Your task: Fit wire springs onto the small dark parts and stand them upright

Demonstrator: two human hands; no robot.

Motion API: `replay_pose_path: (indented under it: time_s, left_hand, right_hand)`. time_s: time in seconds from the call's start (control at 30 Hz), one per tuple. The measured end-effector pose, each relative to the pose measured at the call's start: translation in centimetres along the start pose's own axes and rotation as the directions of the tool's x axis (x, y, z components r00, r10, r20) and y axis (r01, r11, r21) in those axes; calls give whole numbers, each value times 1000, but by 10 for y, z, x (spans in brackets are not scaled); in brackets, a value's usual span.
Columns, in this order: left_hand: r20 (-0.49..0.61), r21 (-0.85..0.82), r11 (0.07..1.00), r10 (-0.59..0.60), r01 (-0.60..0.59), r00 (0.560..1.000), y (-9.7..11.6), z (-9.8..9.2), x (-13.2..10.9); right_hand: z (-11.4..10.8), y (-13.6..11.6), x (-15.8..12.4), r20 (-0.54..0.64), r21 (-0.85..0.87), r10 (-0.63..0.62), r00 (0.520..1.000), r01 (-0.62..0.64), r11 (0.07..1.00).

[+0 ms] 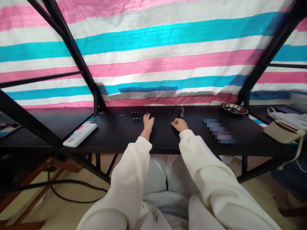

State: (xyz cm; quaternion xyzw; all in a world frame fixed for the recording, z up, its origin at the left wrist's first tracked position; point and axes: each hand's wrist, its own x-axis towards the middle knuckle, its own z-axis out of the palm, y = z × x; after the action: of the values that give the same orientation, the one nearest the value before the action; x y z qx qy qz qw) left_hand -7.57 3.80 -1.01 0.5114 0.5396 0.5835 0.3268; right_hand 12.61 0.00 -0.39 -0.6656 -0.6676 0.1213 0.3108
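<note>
On the black table (163,140), my left hand (148,123) has its fingers at a small dark cylinder (147,112), whose top shows past the fingertips. Just left of that hand, three small black cylinders with pale lower ends (135,115) stand in a row. My right hand (180,124) is closed with thumb and forefinger together, pointing left; what it holds, if anything, is hidden. Beyond the right hand lie a small clear piece (182,112) and a dark piece beside it.
A white power bank (81,135) lies left, a blurred-out phone-like object (218,131) right. A round metal dish (233,108) sits at the back right, a beige bag (284,131) farther right. Black frame bars (74,54) slant up both sides before a striped sheet (168,38).
</note>
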Motion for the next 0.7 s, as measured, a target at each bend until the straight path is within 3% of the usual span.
replay_pose_path:
  time_s: [0.07,0.13,0.2,0.3,0.47,0.6,0.7]
  left_hand:
    - [90,-85,993,-79,87,993,7,3,-5]
    - [284,-193,969,-94,153,954,14,6,-11]
    - [467,-280,930,-86,240,880,19,8,-18]
    - [628,-332,865,-95,376,773,25,8,-24]
    - [721,-360,802,-86,478,687,31,3,-28]
    - [773,-371,771,-53,518,632,37,0,-29]
    - [757,-388,770,-47,506,652,38,-1,-28]
  right_hand:
    - [3,1,1,-2,95,-36,999,36,995]
    - [8,2,3,-13,204,-74,997,75,976]
    - [13,4,6,-32,305,-107,994,111,946]
    - [20,6,10,-29,419,-171,985,167,892]
    - [19,5,9,47,541,-320,946,246,805]
    - [16,1,6,55,648,-336,940,222,728]
    - [15,-2,5,90,744,-293,952,132,656]
